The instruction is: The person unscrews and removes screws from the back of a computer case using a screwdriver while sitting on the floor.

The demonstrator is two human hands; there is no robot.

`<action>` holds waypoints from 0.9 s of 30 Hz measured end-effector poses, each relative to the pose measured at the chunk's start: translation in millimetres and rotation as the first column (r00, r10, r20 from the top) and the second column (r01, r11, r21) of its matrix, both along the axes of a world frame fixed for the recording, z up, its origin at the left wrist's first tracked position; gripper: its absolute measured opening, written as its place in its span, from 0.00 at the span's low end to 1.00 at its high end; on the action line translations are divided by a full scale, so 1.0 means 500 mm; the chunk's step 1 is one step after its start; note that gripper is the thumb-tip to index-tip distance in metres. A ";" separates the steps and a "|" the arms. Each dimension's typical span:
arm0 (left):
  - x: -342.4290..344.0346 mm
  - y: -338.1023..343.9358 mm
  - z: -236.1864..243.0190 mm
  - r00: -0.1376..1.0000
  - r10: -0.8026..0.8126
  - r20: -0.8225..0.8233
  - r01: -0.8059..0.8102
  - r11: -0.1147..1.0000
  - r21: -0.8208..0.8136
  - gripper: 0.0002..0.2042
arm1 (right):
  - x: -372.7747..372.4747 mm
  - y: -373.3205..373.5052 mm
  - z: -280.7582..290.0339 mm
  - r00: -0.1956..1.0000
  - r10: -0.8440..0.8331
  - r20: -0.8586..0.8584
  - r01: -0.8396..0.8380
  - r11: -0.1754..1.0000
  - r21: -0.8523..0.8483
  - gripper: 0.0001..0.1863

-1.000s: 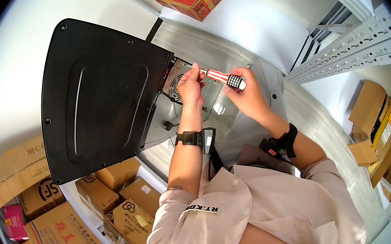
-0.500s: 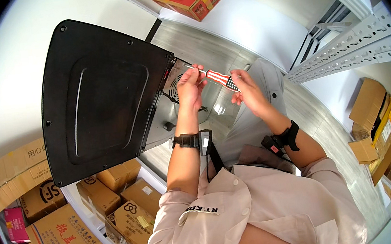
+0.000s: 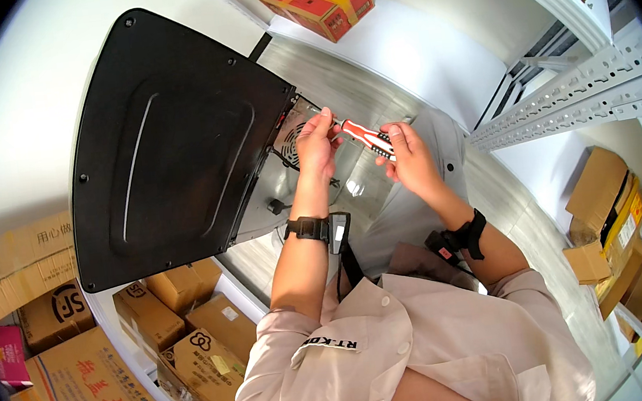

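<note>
A screwdriver (image 3: 365, 139) with a red, white and black handle is held between my two hands. My right hand (image 3: 412, 161) is closed round the rear of its handle. The fingers of my left hand (image 3: 315, 148) pinch at the shaft, hiding its tip. Close beside my left hand is a metal casing (image 3: 251, 222) with round vent slots and a black cable. Along its edge stands a large black panel (image 3: 183, 156) with small screws near its rim, which neither hand touches.
Cardboard boxes (image 3: 106, 387) are stacked at the lower left. A red box with yellow tape (image 3: 320, 1) sits on a white ledge at the back. White perforated shelf posts (image 3: 569, 104) rise at the right, near an open carton (image 3: 597, 187). Grey wood-look floor (image 3: 511, 188) lies between.
The screwdriver's handle has turned between my hands, and its shaft now shows less past my left fingers. The whole view has shifted slightly.
</note>
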State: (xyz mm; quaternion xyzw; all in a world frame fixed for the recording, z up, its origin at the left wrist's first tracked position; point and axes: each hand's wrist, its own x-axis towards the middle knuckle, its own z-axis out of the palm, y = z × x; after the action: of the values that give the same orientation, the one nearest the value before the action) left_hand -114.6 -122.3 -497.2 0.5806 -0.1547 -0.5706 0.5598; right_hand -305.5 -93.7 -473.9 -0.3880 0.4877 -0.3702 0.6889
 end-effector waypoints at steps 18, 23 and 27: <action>-0.012 -0.007 0.007 0.989 0.106 0.102 -0.104 0.994 -0.021 0.09 | -0.001 0.014 -0.045 0.969 -0.101 -0.227 0.002 0.916 -0.400 0.19; -0.001 0.001 0.005 0.999 0.018 0.027 -0.016 0.999 -0.052 0.10 | -0.002 -0.006 -0.004 0.997 0.074 0.012 -0.074 0.997 0.033 0.20; -0.005 0.008 0.020 0.997 0.026 -0.070 -0.033 0.994 -0.103 0.08 | -0.017 -0.018 -0.016 0.980 0.110 0.164 -0.135 0.979 0.150 0.22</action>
State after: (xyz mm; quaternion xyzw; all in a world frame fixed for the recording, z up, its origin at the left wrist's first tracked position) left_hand -117.1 -118.2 -487.4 0.5330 -0.1566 -0.5730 0.6025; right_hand -314.1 -102.9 -481.9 -0.3309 0.4361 -0.3154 0.7751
